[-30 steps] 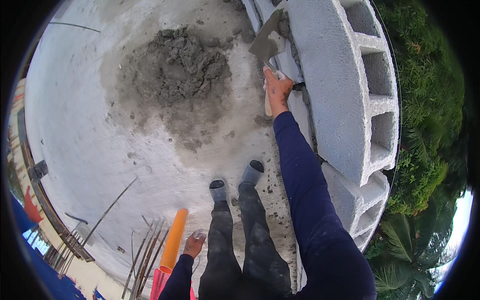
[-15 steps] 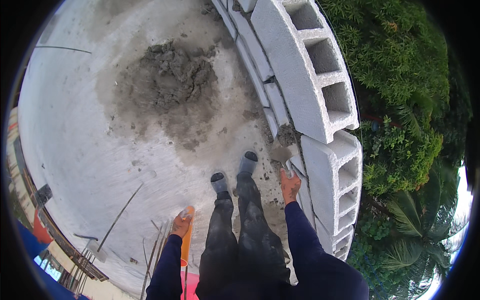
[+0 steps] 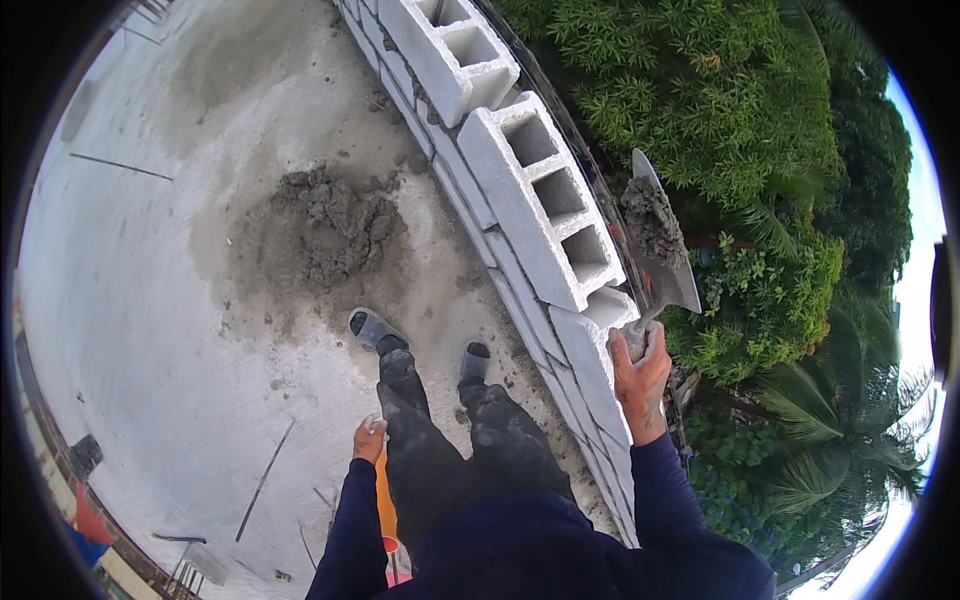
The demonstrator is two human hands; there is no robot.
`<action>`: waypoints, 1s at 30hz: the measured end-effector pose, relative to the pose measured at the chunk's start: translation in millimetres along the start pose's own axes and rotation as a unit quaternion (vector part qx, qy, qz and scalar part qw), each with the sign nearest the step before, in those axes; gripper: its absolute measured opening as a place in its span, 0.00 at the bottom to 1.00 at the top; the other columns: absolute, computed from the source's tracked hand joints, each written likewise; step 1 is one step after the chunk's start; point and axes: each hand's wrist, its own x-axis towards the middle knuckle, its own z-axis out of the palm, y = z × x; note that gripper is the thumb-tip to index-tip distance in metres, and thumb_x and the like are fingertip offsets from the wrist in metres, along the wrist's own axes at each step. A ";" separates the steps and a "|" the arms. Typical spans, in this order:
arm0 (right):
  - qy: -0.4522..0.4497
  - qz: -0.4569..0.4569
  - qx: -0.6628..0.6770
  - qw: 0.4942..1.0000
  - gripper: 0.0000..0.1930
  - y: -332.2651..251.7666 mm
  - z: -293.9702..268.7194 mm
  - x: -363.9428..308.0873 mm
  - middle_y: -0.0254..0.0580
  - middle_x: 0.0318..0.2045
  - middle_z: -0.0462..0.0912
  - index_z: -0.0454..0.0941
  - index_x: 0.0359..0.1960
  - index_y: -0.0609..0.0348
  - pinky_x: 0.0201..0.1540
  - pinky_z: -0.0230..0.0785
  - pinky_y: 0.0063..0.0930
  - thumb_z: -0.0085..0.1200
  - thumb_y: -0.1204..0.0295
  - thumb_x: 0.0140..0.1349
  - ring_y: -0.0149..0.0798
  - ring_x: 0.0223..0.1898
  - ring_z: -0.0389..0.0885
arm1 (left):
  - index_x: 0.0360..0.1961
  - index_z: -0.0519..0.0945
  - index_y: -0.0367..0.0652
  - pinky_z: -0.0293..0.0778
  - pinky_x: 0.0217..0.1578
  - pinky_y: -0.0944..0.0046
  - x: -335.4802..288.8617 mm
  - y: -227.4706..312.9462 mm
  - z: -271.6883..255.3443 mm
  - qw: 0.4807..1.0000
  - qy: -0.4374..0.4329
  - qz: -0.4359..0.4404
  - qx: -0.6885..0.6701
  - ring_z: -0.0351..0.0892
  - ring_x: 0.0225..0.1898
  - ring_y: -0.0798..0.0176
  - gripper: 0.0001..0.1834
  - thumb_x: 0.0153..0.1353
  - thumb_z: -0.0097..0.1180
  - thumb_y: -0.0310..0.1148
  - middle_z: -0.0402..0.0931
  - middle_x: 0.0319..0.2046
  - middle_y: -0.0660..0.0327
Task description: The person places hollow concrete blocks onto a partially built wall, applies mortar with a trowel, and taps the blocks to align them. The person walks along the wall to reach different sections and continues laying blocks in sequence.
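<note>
My right hand [image 3: 641,378] is closed around the handle of a trowel [image 3: 668,277] and holds it over the outer side of the block wall. A lump of wet grey mortar [image 3: 655,222] lies on the blade. Just inside the trowel stands the top course of hollow concrete blocks [image 3: 530,200], their cavities facing up. Down by my left leg, my left hand [image 3: 369,438] has its fingers curled, with pale smears on them; whatever they may hold is hidden. An orange pipe [image 3: 386,505] shows right below that hand, and I cannot tell whether they touch.
A mound of wet mortar [image 3: 330,225] sits on the concrete floor [image 3: 160,330], ahead of my feet. Thin steel bars [image 3: 265,480] stick up at the lower left. Beyond the wall grow dense green trees [image 3: 720,110], with palm fronds [image 3: 810,430] lower right.
My right hand has lifted the trowel from the wall's inner face, up and across to its outer side. My view and feet have shifted. My left hand stays low near the orange pipe.
</note>
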 end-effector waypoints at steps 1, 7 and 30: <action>0.013 -0.009 0.002 1.000 0.16 -2.4 16.0 16.7 0.57 0.25 0.78 0.70 0.37 0.69 0.31 0.68 0.39 0.56 0.68 0.53 0.56 0.29 0.77 | 0.51 0.69 0.35 0.73 0.33 0.68 7.1 16.1 -4.3 1.000 -0.008 0.008 -0.002 0.79 0.30 0.63 0.22 0.57 0.51 0.35 0.77 0.37 0.53; 0.051 0.067 -0.210 0.974 0.21 4.5 96.1 34.9 0.64 0.27 0.77 0.70 0.40 0.73 0.36 0.69 0.41 0.55 0.64 0.54 0.60 0.33 0.77 | 0.53 0.68 0.35 0.72 0.30 0.69 63.3 83.8 -86.3 0.998 -0.018 0.052 -0.001 0.79 0.28 0.63 0.23 0.58 0.51 0.36 0.76 0.38 0.52; -0.165 0.059 0.347 0.922 0.33 -256.6 595.9 462.1 0.42 0.17 0.76 0.66 0.50 0.79 0.17 0.66 0.22 0.61 0.61 0.50 0.30 0.16 0.74 | 0.55 0.66 0.39 0.72 0.31 0.69 103.5 81.3 -106.1 0.977 -0.007 -0.207 -0.043 0.79 0.30 0.65 0.23 0.60 0.49 0.35 0.76 0.41 0.55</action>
